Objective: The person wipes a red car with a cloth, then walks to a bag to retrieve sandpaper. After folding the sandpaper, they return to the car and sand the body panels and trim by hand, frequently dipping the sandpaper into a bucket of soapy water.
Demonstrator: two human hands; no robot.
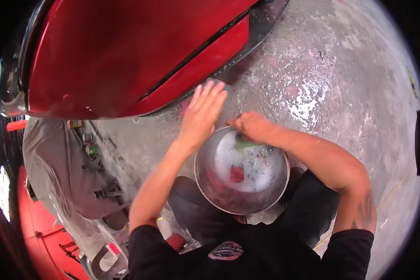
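My left hand (202,114) is held up beside the lower edge of a red car panel (140,51). Its fingers are stretched out and lie side by side, with the back of the hand towards me. A greyish patch shows behind the fingertips. My right hand (252,127) is closed at the far rim of a round metal basin (219,198), its knuckles over the edge. Soapy water with white foam (226,154) fills the basin's bottom. A green piece (245,143) lies in it just below my right hand, and a small dark red square (237,174) shows amid the foam.
The basin stands between my bent knees on a concrete floor (350,93), wet and shiny to the right. At left are a grey plastic cover (51,154), cans (92,149) and red metal equipment (42,233). A red round object (176,242) sits by my left leg.
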